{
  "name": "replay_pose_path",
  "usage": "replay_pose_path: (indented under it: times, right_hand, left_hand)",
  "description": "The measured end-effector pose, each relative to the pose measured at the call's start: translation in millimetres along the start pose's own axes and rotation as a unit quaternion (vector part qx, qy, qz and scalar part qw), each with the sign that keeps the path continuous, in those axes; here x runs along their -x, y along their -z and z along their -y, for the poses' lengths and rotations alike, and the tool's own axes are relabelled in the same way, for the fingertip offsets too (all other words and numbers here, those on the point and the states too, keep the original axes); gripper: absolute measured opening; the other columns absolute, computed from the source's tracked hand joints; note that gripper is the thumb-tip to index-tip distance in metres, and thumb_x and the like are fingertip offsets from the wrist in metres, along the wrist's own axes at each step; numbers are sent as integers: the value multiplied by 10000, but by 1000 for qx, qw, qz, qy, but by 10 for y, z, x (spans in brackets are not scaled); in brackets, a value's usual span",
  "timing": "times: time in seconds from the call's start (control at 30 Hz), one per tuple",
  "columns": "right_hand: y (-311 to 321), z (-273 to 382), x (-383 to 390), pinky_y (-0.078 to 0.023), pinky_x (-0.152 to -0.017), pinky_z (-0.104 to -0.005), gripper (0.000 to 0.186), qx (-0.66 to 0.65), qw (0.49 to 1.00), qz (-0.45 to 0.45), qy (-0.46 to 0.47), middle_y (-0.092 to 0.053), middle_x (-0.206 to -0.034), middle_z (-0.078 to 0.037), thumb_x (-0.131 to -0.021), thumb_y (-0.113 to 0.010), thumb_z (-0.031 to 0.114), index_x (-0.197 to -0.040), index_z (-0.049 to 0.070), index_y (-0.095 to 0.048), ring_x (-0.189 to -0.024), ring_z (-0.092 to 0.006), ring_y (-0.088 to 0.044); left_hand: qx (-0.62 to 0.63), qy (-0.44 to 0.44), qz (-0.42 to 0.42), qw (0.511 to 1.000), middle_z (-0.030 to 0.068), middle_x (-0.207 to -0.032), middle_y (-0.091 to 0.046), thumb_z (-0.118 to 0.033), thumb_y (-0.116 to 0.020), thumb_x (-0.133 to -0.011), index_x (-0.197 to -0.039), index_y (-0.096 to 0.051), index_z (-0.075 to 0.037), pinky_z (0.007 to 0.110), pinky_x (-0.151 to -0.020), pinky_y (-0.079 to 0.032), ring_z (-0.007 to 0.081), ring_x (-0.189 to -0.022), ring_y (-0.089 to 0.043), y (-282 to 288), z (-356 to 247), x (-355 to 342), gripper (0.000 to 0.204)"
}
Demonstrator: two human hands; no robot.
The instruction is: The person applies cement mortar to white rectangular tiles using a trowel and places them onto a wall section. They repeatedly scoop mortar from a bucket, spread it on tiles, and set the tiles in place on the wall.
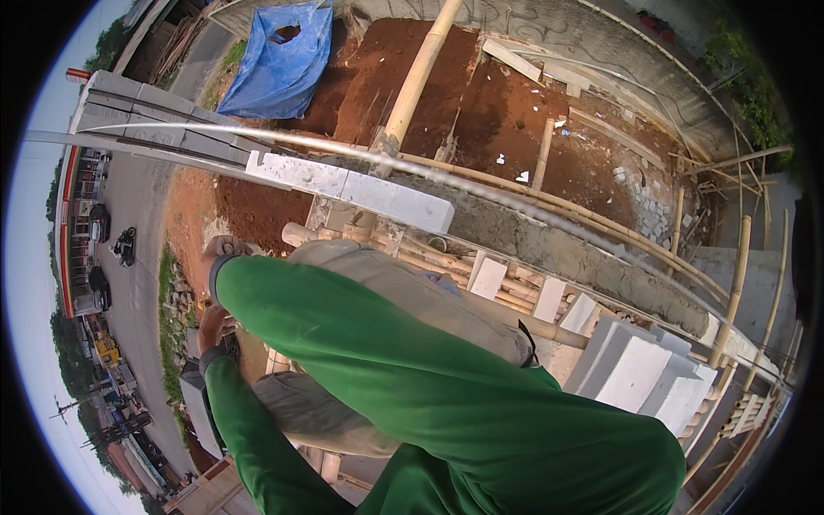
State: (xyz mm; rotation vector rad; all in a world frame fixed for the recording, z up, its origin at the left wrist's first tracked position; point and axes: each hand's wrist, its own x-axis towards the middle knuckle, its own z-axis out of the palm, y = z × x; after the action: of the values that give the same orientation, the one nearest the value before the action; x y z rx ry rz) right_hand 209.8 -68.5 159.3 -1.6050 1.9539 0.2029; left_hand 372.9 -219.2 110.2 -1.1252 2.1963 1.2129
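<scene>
Both my green-sleeved arms reach to the left, past my knees in khaki trousers [412, 287]. My right hand [221, 249] is beyond the end of its sleeve, its fingers curled and partly hidden. Just below it, my left hand [211, 328] is closed, with a tiny yellow-orange spot showing beside its fingers. What either hand grips is too small and covered to make out. Ahead of my knees, white lightweight blocks [343, 187] lie in a row on top of the wall. A pale, taut line [283, 137] crosses the view above them.
Bamboo poles [421, 77] and scaffold bars stand around me. More white blocks [631, 365] are stacked at right on the bamboo platform. A mortar-topped wall [549, 245] runs right. Below are red soil [412, 60], a blue tarp [279, 64] and, left, a road [137, 249] with vehicles.
</scene>
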Motion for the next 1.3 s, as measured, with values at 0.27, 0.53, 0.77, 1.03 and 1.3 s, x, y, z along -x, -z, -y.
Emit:
replay_pose_path:
  times: [0.27,0.53,0.77,1.03,1.3]
  right_hand:
    - [-157,-430,150,-556,-605,-532,219,11,994,19,-110,-766,-1017,-72,-883,-747,210,-1078,120,-792,-845,-332,-734]
    - [-214,-846,820,-604,-901,-445,287,105,976,-184,-53,-757,-1233,-121,-892,-719,88,-1173,81,-776,-1150,-311,-728]
    - [137,-1000,1156,-537,-956,-528,312,50,949,-304,-60,-710,-1193,-233,-900,-700,115,-1189,12,-640,-1147,-430,-665]
    - [54,-1313,1223,-537,-944,-539,354,58,941,-325,-69,-708,-1145,-283,-860,-665,72,-1203,-8,-625,-1100,-471,-665]
    - [-242,-1461,1139,-588,-762,-477,321,100,991,-33,-85,-760,-980,-268,-789,-751,106,-1057,-70,-740,-876,-372,-758]
  left_hand:
    - [-91,11,-16,996,25,-1077,-749,-268,-666,-965,-1071,-727,-99,402,-760,-581,191,-951,-733,-141,-126,47,209]
    - [-251,23,-61,966,93,-1067,-793,-329,-680,-932,-1127,-766,-57,434,-770,-635,238,-972,-765,-316,-474,115,346]
    - [-231,0,-121,965,159,-1147,-777,-252,-824,-852,-1179,-749,-14,465,-831,-594,330,-1031,-756,-539,-740,371,411]
    - [-167,-63,-118,977,185,-1169,-764,-218,-818,-847,-1162,-758,0,469,-851,-591,348,-1052,-749,-578,-729,212,388]
    - [-178,-65,-160,969,192,-1138,-767,-246,-792,-834,-1154,-775,-29,455,-869,-590,358,-1058,-745,-648,-662,4,387]
